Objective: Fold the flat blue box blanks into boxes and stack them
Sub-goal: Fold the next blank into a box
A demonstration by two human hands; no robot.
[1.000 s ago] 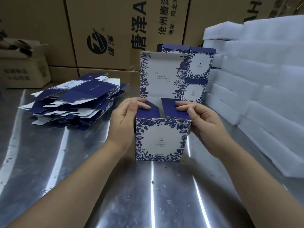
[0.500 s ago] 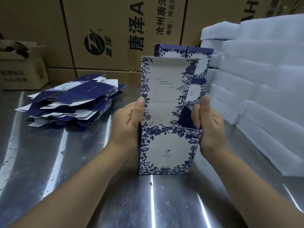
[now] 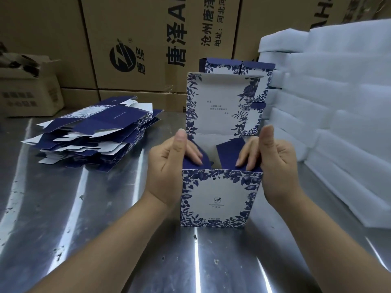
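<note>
A blue-and-white floral box (image 3: 220,199) stands upright on the metal table in front of me, its lid flap raised at the back. My left hand (image 3: 169,168) grips the box's left side, fingers curled over the left inner flap, thumb up. My right hand (image 3: 273,163) grips the right side, fingers pressing the dark blue right flap inward, thumb up. A pile of flat blue box blanks (image 3: 93,134) lies at the left. Behind the raised lid stand folded boxes (image 3: 257,81), stacked.
White foam sheets (image 3: 338,106) are piled along the right side of the steel table (image 3: 88,218). Large brown cartons (image 3: 148,43) form a wall at the back, with a smaller open carton (image 3: 27,89) at the far left.
The box has come closer and lower in view. Both hands' fingers went from outside the side walls to over the top, pushing the two inner flaps down into the box.
</note>
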